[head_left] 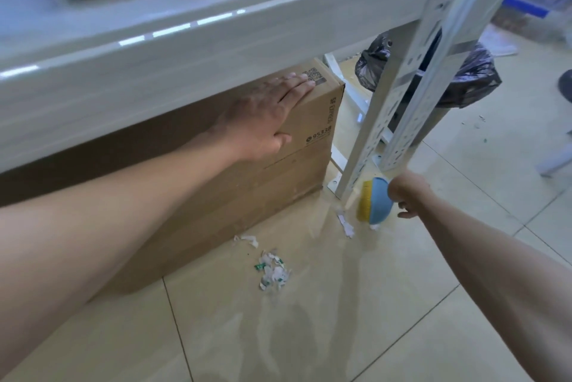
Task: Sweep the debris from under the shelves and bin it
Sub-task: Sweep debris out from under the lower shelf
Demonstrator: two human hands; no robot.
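A small pile of torn white and green paper scraps [273, 270] lies on the tiled floor in front of a cardboard box [235, 183] under the white shelf [154, 41]. More scraps [346, 224] lie by the shelf post. My right hand [408, 194] is closed on a small blue brush with yellow bristles [373, 200], held low beside the post's foot, bristles facing the box. My left hand [266, 117] rests flat, fingers together, on the box's upper right corner. A bin lined with a black bag [470, 78] stands behind the post.
The perforated white shelf post [411, 84] stands between the brush and the bin. A few scraps [478, 125] lie on the floor near the bin. A chair leg [554, 162] shows at the right edge. Trays and bags sit on the shelf top.
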